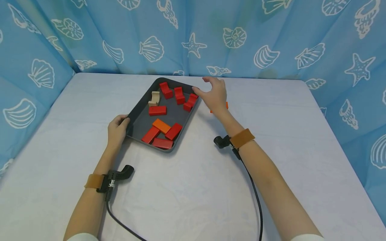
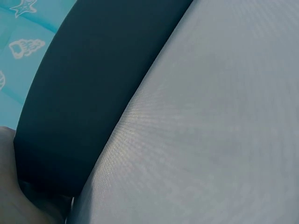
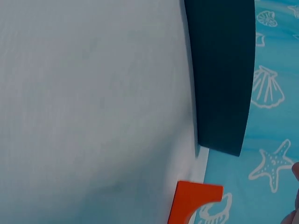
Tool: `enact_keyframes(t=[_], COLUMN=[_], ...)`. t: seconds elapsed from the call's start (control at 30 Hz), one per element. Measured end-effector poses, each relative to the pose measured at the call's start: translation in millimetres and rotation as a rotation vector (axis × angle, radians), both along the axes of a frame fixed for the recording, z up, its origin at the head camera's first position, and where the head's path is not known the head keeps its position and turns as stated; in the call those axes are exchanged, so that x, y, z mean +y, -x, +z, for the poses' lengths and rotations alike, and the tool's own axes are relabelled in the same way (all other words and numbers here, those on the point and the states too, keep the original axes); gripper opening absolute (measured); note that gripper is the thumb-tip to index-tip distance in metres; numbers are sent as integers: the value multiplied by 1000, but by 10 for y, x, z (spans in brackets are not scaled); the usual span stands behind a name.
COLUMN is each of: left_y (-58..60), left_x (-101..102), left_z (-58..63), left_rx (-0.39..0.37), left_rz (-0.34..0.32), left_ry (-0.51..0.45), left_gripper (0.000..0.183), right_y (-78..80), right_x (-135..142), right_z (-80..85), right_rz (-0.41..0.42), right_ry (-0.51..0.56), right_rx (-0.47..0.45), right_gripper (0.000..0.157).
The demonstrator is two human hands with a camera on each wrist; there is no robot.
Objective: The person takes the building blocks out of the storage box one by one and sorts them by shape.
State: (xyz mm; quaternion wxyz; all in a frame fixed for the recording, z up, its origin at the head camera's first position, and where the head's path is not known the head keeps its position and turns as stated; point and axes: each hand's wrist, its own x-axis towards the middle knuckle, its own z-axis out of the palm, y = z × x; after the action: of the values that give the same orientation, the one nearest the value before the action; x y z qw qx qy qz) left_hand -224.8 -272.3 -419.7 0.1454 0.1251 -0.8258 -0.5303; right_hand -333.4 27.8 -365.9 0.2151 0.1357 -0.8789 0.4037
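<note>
A dark grey rectangular tray (image 1: 178,113) lies at an angle on the table, holding several red blocks (image 1: 157,110), an orange block (image 1: 161,126) and a cream block with a curved cut-out (image 1: 155,97). My left hand (image 1: 116,132) grips the tray's left corner, thumb over the rim; part of that hand shows in the left wrist view beside the tray wall (image 2: 88,88). At the far right corner is my right hand (image 1: 216,94), thumb at the rim and fingers spread apart from it. An orange arch-shaped block (image 3: 194,193) stands outside the tray, partly hidden behind my right wrist in the head view.
White cloth (image 1: 187,194) covers the table. A blue curtain with white shell prints (image 1: 208,36) borders the back and sides. Each wrist wears a brown strap (image 1: 242,138) with a small black camera (image 1: 120,173), whose cable (image 1: 254,187) trails toward the near edge.
</note>
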Motion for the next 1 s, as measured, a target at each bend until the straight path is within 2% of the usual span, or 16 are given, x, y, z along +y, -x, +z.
enact_keyframes(t=[0.17, 0.43, 1.0], left_y=[7, 26, 19], left_x=[4, -20, -11], left_z=[5, -28, -9], left_rx=[0, -7, -7], left_rz=[1, 2, -4], left_ry=[-11, -8, 5], left_gripper=[29, 28, 29], right_y=[17, -8, 12], right_x=[-117, -276, -422], right_z=[-40, -87, -193], right_rz=[-16, -40, -72], right_ry=[-17, -104, -157], right_rx=[36, 51, -4], right_gripper=[48, 51, 53])
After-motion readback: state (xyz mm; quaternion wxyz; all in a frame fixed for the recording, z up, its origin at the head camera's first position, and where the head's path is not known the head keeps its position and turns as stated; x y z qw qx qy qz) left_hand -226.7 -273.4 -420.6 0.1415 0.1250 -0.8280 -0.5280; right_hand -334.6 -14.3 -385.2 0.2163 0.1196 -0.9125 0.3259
